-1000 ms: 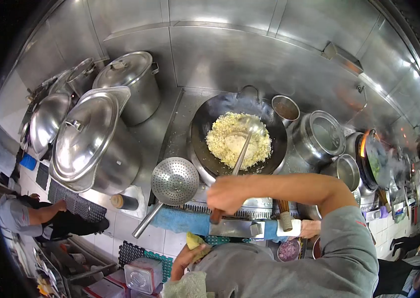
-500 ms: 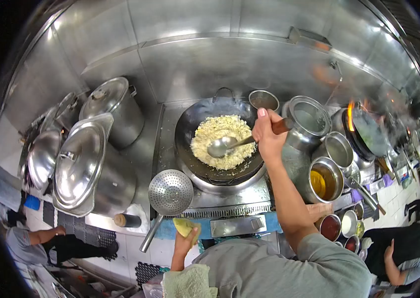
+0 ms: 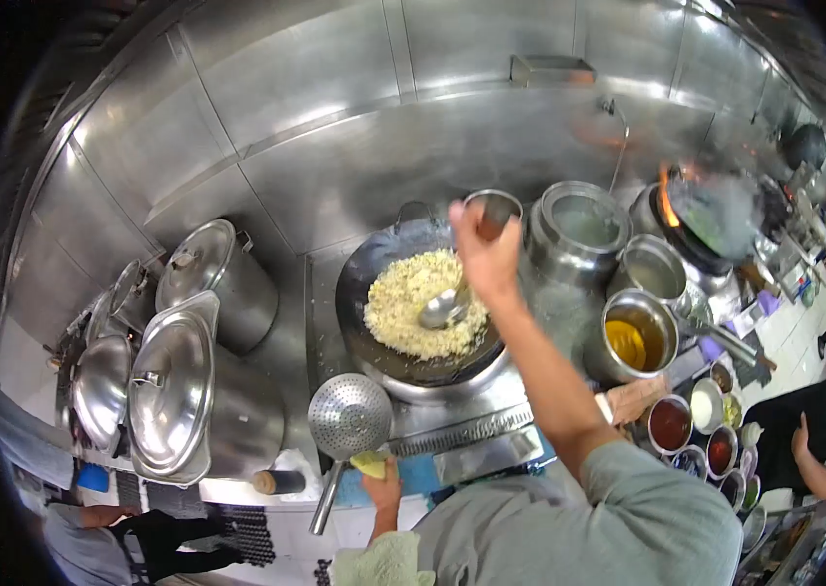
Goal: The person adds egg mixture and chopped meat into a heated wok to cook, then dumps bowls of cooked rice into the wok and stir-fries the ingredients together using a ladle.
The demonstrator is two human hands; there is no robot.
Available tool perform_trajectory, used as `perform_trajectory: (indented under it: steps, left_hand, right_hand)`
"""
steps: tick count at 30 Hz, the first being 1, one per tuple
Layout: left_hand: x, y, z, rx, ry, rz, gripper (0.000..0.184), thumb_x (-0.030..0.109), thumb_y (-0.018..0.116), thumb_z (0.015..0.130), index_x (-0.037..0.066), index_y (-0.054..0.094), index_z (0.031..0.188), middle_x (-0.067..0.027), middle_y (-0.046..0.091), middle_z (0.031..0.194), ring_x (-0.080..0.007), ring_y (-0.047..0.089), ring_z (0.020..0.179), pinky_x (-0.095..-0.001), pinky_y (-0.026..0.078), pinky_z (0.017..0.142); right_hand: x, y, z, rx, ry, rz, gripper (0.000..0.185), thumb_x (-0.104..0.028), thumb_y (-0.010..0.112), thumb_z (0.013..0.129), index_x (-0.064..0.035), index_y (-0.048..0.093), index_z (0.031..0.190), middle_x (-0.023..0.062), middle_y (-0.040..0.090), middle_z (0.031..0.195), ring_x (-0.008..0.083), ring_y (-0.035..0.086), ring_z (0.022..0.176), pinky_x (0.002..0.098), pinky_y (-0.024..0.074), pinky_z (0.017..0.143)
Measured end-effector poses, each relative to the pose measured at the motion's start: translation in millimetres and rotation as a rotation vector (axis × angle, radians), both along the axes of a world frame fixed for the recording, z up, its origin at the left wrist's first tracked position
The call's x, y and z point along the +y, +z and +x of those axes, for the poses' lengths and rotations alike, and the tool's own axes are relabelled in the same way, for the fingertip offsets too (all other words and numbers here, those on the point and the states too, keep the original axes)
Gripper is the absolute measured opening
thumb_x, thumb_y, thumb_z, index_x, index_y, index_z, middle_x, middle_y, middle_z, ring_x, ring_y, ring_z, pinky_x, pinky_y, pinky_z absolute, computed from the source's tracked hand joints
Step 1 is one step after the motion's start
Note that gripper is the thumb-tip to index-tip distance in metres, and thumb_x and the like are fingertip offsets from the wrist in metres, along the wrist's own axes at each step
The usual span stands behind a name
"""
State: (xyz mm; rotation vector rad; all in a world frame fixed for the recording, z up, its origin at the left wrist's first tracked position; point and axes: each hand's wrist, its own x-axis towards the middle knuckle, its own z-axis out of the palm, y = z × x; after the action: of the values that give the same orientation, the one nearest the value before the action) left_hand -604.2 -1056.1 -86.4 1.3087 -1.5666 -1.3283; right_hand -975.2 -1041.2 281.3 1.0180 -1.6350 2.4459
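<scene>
My right hand (image 3: 491, 259) is closed around the wooden-ended handle of a ladle (image 3: 440, 311). The ladle's bowl rests in a mound of pale yellow fried rice (image 3: 408, 293) with small bits in it. A black wok (image 3: 354, 269) holds the rice over the burner. Low in front of the stove, my left hand (image 3: 386, 488) grips a folded yellow-green cloth (image 3: 370, 464), apart from the wok. Beside it, a perforated skimmer (image 3: 350, 415) lies with its handle pointing towards me.
Tall lidded stockpots (image 3: 247, 391) stand on the left. To the right are a pot of yellow oil (image 3: 639, 337), a lidded pot (image 3: 579, 244) and several sauce containers (image 3: 669, 425). Flame (image 3: 668, 198) rises by another wok. People stand at both sides, one with a hand (image 3: 805, 439) at the waist.
My right hand has shifted up and left, tilting the ladle's handle steeper, with its bowl still in the rice. The camera view has turned. My left hand keeps the cloth.
</scene>
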Motion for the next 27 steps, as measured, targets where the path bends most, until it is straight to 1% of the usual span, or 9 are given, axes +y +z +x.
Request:
perform_trajectory:
  steps: [4, 8, 10, 12, 17, 20, 21, 25, 27]
  left_hand:
    - [1, 11, 1, 0.02, 0.029, -0.016, 0.026, 0.018, 0.073, 0.093, -0.007, 0.067, 0.097, -0.0125, 0.069, 0.078, -0.0205, 0.064, 0.051, -0.0337, 0.052, 0.044]
    - [6, 19, -3, -0.019, 0.017, -0.108, 0.028, 0.02, 0.07, 0.094, -0.007, 0.068, 0.095, -0.0136, 0.07, 0.076, -0.0219, 0.066, 0.051, -0.0352, 0.053, 0.044]
    - [7, 26, 2, -0.105, -0.027, -0.132, 0.028, 0.021, 0.069, 0.094, -0.007, 0.069, 0.092, -0.0139, 0.07, 0.074, -0.0237, 0.066, 0.051, -0.0364, 0.053, 0.046]
    - [4, 26, -3, -0.131, -0.017, -0.164, 0.029, 0.022, 0.069, 0.094, -0.006, 0.069, 0.089, -0.014, 0.07, 0.072, -0.0254, 0.067, 0.051, -0.0379, 0.053, 0.047]
    - [1, 13, -1, -0.169, -0.031, -0.287, 0.03, 0.026, 0.069, 0.093, -0.002, 0.07, 0.081, -0.0128, 0.068, 0.065, -0.0281, 0.067, 0.051, -0.0426, 0.053, 0.053]
    - [1, 15, -3, -0.173, 0.01, -0.214, 0.031, 0.028, 0.069, 0.093, 0.0, 0.07, 0.08, -0.0124, 0.068, 0.062, -0.0284, 0.067, 0.051, -0.0437, 0.053, 0.055]
    - [3, 29, -4, -0.253, -0.033, -0.259, 0.032, 0.029, 0.069, 0.093, 0.0, 0.071, 0.08, -0.0119, 0.067, 0.061, -0.029, 0.068, 0.052, -0.0436, 0.054, 0.057]
    - [2, 18, -2, -0.178, 0.013, -0.264, 0.032, 0.028, 0.069, 0.093, 0.0, 0.071, 0.079, -0.0113, 0.067, 0.059, -0.0288, 0.067, 0.051, -0.0441, 0.054, 0.057]
    - [4, 31, -6, -0.2, 0.007, -0.221, 0.031, 0.028, 0.07, 0.092, 0.0, 0.071, 0.079, -0.0113, 0.067, 0.06, -0.0289, 0.068, 0.051, -0.0442, 0.053, 0.056]
  right_hand:
    - [39, 71, 15, -0.016, 0.074, -0.252, 0.045, -0.015, 0.071, 0.098, -0.0082, 0.043, 0.064, -0.0094, 0.036, 0.063, 0.004, 0.033, 0.06, 0.0267, 0.0265, 0.052]
    - [-7, -8, -15, 0.061, -0.011, -0.197, 0.046, -0.014, 0.069, 0.099, -0.0073, 0.04, 0.063, -0.0083, 0.032, 0.063, 0.0043, 0.031, 0.059, 0.0279, 0.0257, 0.052]
    - [-21, -45, -32, 0.072, -0.001, 0.123, 0.041, -0.021, 0.07, 0.099, -0.0087, 0.049, 0.066, -0.0065, 0.047, 0.06, 0.005, 0.042, 0.055, 0.0259, 0.0335, 0.051]
    - [-30, 0, -16, 0.107, -0.204, -0.087, 0.045, -0.022, 0.074, 0.096, -0.0008, 0.049, 0.066, -0.0058, 0.04, 0.062, 0.0051, 0.035, 0.061, 0.0301, 0.0301, 0.053]
    - [5, 70, 14, -0.011, 0.109, -0.257, 0.048, -0.01, 0.066, 0.1, -0.0066, 0.037, 0.062, -0.0089, 0.033, 0.06, 0.0032, 0.031, 0.059, 0.028, 0.0268, 0.052]
    - [-50, -17, -18, 0.074, 0.041, -0.184, 0.049, -0.012, 0.068, 0.099, -0.0055, 0.037, 0.062, -0.0075, 0.033, 0.059, 0.0044, 0.032, 0.06, 0.0301, 0.0287, 0.053]
    - [-63, -54, -35, 0.048, 0.017, 0.084, 0.047, -0.015, 0.071, 0.097, -0.0035, 0.041, 0.063, -0.0053, 0.035, 0.059, 0.0063, 0.034, 0.061, 0.0322, 0.0307, 0.054]
    - [-25, 56, 11, 0.038, -0.146, 0.098, 0.043, -0.017, 0.074, 0.094, -0.0021, 0.049, 0.064, -0.0038, 0.041, 0.059, 0.0072, 0.036, 0.061, 0.0318, 0.0313, 0.054]
    - [-17, 67, 19, 0.011, 0.0, -0.081, 0.042, -0.015, 0.073, 0.095, -0.0038, 0.048, 0.063, -0.0051, 0.041, 0.059, 0.0066, 0.036, 0.061, 0.0314, 0.0313, 0.054]
